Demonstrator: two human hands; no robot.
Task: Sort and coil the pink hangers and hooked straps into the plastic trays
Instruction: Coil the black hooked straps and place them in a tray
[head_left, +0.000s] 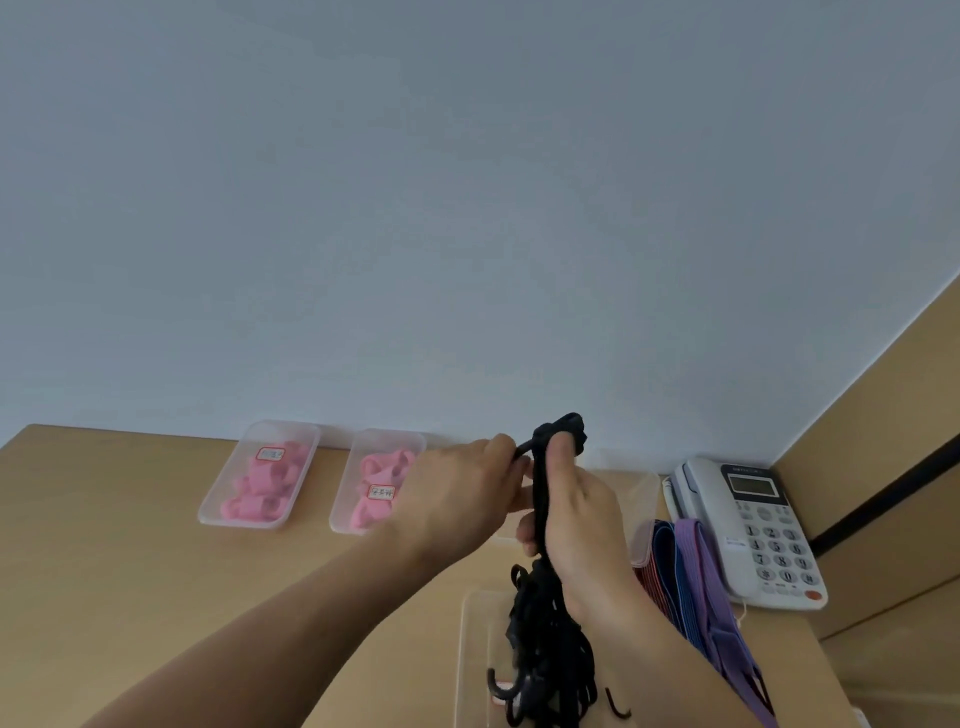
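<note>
A bundle of black hooked straps (543, 631) is held up over a clear plastic tray (475, 649) at the front of the desk. My right hand (576, 514) grips the bundle's upper part, with the thumb pressed near its looped top. My left hand (462, 493) pinches a strand beside that top. The straps' loose ends and black hooks hang down into the tray. Two clear trays with pink hangers stand by the wall: one on the left (260, 475), one (371, 483) partly hidden behind my left hand.
Purple, blue and red striped straps (691, 582) lie over another clear tray on the right, next to a white desk telephone (753, 525). A wooden side panel closes the desk on the right. The wall rises straight behind the trays.
</note>
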